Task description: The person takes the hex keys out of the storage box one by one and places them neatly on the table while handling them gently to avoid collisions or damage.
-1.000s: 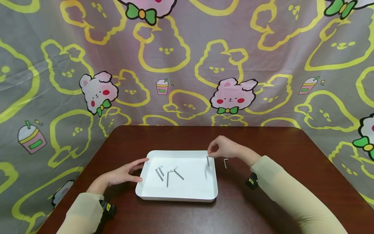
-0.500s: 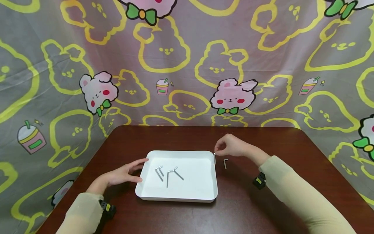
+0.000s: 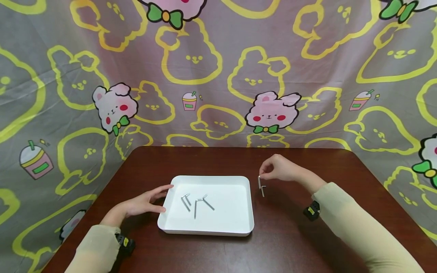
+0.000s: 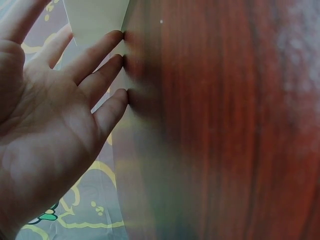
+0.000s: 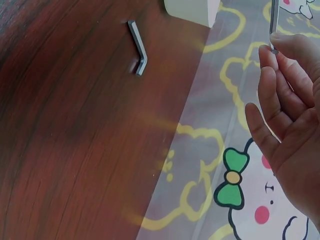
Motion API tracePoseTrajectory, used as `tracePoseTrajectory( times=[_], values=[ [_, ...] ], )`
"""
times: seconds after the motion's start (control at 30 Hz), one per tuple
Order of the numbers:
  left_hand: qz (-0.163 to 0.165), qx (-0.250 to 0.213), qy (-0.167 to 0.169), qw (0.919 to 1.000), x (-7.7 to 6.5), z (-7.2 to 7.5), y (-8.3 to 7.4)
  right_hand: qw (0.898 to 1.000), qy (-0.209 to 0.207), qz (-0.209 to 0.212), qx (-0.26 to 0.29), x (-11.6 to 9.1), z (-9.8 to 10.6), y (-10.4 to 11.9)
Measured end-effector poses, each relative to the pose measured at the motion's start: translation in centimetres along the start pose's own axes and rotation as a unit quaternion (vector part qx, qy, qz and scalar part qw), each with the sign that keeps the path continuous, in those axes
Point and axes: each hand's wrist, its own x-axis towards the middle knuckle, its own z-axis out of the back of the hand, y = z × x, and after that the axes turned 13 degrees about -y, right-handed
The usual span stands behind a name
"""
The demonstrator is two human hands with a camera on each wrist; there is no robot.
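My right hand pinches a silver L-shaped hex key by its short end, with the long arm hanging down. It hovers right of the white tray, above the table. Just by the held key, another hex key lies on the table. Several more hex keys lie in the tray's left half. At the tray's left side is my left hand, its fingers spread and thumb touching the rim. In the left wrist view, some of its fingertips rest on the tabletop.
The dark brown wooden table carries the tray near its middle. A patterned cloth with cartoon rabbits and yellow outlines hangs behind and at both sides. Each forearm wears a small black wrist camera.
My right hand has carried the hex key from over the tray's right edge rightward, out over the table beside the lying key. The left hand and tray have stayed in place.
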Motion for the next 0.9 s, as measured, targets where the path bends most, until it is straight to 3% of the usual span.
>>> tracePoseTrajectory(
  times=[0.9],
  values=[
    [-0.001,-0.001,-0.001,1.0000,-0.1,0.0,0.0,1.000,-0.018,-0.013,-0.014,-1.9,1.7,-2.7]
  ],
)
